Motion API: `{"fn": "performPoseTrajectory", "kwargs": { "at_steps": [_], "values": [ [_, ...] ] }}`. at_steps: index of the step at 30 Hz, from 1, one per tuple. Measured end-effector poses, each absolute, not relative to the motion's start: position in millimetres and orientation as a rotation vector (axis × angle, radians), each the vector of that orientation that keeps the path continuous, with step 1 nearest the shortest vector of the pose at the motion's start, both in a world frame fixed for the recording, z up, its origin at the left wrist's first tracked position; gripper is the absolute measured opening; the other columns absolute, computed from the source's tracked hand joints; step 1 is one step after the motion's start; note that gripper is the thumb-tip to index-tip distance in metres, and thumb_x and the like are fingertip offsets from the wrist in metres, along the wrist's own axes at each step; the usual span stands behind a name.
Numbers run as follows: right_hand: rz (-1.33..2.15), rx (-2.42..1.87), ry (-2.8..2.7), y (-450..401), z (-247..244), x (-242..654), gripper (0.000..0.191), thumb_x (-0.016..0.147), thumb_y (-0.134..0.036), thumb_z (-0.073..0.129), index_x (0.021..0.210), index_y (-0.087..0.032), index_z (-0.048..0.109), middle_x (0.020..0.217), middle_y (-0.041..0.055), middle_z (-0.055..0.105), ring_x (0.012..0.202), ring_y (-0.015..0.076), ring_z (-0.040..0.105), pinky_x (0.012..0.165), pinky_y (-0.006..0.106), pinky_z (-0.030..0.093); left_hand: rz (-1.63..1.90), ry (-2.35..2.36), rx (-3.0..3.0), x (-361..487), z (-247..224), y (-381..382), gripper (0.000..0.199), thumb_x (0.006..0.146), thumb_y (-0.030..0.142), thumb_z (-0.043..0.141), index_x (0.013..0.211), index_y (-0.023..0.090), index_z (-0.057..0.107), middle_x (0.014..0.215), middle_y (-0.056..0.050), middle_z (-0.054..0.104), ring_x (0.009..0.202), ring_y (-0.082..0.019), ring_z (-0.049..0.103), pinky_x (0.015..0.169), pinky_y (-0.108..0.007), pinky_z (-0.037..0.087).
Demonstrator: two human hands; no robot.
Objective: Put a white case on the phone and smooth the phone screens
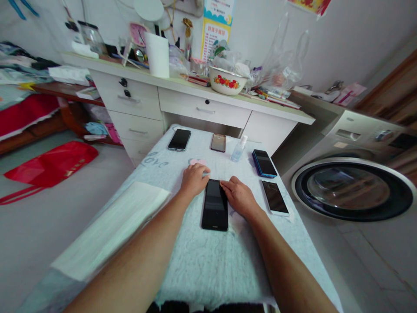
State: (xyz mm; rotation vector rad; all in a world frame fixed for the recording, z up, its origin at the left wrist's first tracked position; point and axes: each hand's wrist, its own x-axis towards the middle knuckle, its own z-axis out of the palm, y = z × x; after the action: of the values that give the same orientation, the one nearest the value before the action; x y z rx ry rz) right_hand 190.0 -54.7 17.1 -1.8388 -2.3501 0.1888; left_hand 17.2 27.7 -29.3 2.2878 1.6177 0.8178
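Note:
A black phone point(215, 206) lies face up at the middle of the cloth-covered table. My left hand point(194, 179) is at its upper left corner, fingers closed around something small and pale that I cannot make out. At the upper right edge of the phone, my right hand point(237, 193) touches it with its fingertips, the fingers held together. Beyond my hands are a phone case point(218, 142) and a clear spray bottle point(239, 149). Another dark phone point(179, 140) lies at the far left. Along the right side rest a blue-edged phone point(265, 163) and a white-edged phone point(275, 198).
A folded pale cloth point(114, 230) lies along the table's left side. Behind stands a white cabinet point(130, 95) carrying a flowered bowl point(227, 81) and a paper roll point(157, 55). To the right is a washing machine point(374, 139); a red bag point(61, 163) lies on the floor.

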Motion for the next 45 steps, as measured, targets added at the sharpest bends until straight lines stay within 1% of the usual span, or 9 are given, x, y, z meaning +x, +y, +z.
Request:
{"fn": "performPoseTrajectory", "kwargs": {
  "at_steps": [6, 11, 16, 21, 26, 30, 36, 40, 45],
  "values": [
    [0.267, -1.644, -2.500, -63, 26, 189, 0.024, 0.094, -0.031, 0.042, 0.095, -0.021, 0.063, 0.085, 0.0019, 0.052, 0.077, 0.0120, 0.051, 0.071, 0.022, 0.034, 0.826, 1.630, 2.296, 18, -29, 26, 0.018, 0.077, 0.028, 0.057, 0.092, 0.025, 0.066, 0.104, -0.003, 0.063, 0.101, -0.025, 0.054, 0.089, -0.040, 0.042],
    [0.357, -1.424, -2.598, -69, 30, 188, 0.026, 0.094, -0.028, 0.040, 0.099, -0.022, 0.065, 0.080, 0.0027, 0.055, 0.079, 0.0140, 0.050, 0.071, 0.024, 0.034, 0.816, 1.631, 2.288, 17, -30, 27, 0.018, 0.076, 0.027, 0.058, 0.092, 0.025, 0.066, 0.104, -0.003, 0.063, 0.102, -0.024, 0.054, 0.090, -0.039, 0.041],
    [0.380, -1.317, -2.694, -74, 34, 187, 0.027, 0.092, -0.027, 0.042, 0.088, -0.022, 0.068, 0.074, 0.0012, 0.052, 0.074, 0.0131, 0.047, 0.068, 0.023, 0.032, 0.810, 1.628, 2.301, 18, -30, 28, 0.018, 0.076, 0.027, 0.058, 0.092, 0.025, 0.066, 0.104, -0.003, 0.063, 0.100, -0.024, 0.055, 0.089, -0.038, 0.042],
    [0.320, -1.366, -2.644, -73, 30, 189, 0.026, 0.092, -0.024, 0.043, 0.099, -0.025, 0.068, 0.079, 0.0013, 0.052, 0.075, 0.0120, 0.049, 0.068, 0.022, 0.033, 0.810, 1.638, 2.307, 17, -30, 28, 0.019, 0.076, 0.027, 0.057, 0.092, 0.025, 0.066, 0.104, -0.003, 0.063, 0.099, -0.024, 0.056, 0.088, -0.038, 0.043],
    [0.289, -1.515, -2.545, -69, 26, 192, 0.030, 0.096, -0.032, 0.039, 0.112, -0.027, 0.064, 0.088, 0.0022, 0.053, 0.076, 0.0107, 0.052, 0.071, 0.022, 0.035, 0.810, 1.641, 2.309, 17, -31, 27, 0.019, 0.077, 0.027, 0.057, 0.093, 0.025, 0.066, 0.105, -0.002, 0.063, 0.101, -0.024, 0.055, 0.089, -0.038, 0.042],
    [0.245, -1.648, -2.497, -67, 26, 191, 0.033, 0.098, -0.034, 0.034, 0.112, -0.027, 0.063, 0.092, 0.0024, 0.051, 0.077, 0.0100, 0.053, 0.072, 0.021, 0.035, 0.806, 1.637, 2.302, 17, -30, 27, 0.018, 0.076, 0.028, 0.057, 0.092, 0.025, 0.066, 0.105, -0.002, 0.063, 0.100, -0.024, 0.055, 0.089, -0.038, 0.042],
    [0.172, -1.813, -2.389, -61, 21, 190, 0.034, 0.098, -0.036, 0.031, 0.119, -0.029, 0.057, 0.098, 0.0031, 0.051, 0.082, 0.0119, 0.055, 0.069, 0.022, 0.035, 0.817, 1.630, 2.314, 17, -29, 27, 0.018, 0.076, 0.028, 0.057, 0.092, 0.025, 0.066, 0.104, -0.003, 0.063, 0.100, -0.025, 0.055, 0.088, -0.040, 0.043],
    [0.127, -1.852, -2.336, -55, 15, 189, 0.037, 0.099, -0.038, 0.026, 0.120, -0.029, 0.055, 0.098, 0.0027, 0.051, 0.078, 0.0123, 0.055, 0.066, 0.023, 0.034, 0.816, 1.630, 2.316, 17, -30, 27, 0.018, 0.077, 0.026, 0.057, 0.092, 0.025, 0.066, 0.105, -0.003, 0.063, 0.100, -0.025, 0.055, 0.088, -0.039, 0.043],
    [0.123, -1.866, -2.353, -55, 15, 184, 0.036, 0.099, -0.037, 0.026, 0.119, -0.029, 0.055, 0.098, 0.0030, 0.052, 0.077, 0.0127, 0.054, 0.067, 0.024, 0.034, 0.810, 1.635, 2.303, 18, -29, 27, 0.019, 0.076, 0.023, 0.056, 0.092, 0.025, 0.066, 0.105, -0.003, 0.063, 0.101, -0.026, 0.054, 0.088, -0.040, 0.043]
  ]
}}
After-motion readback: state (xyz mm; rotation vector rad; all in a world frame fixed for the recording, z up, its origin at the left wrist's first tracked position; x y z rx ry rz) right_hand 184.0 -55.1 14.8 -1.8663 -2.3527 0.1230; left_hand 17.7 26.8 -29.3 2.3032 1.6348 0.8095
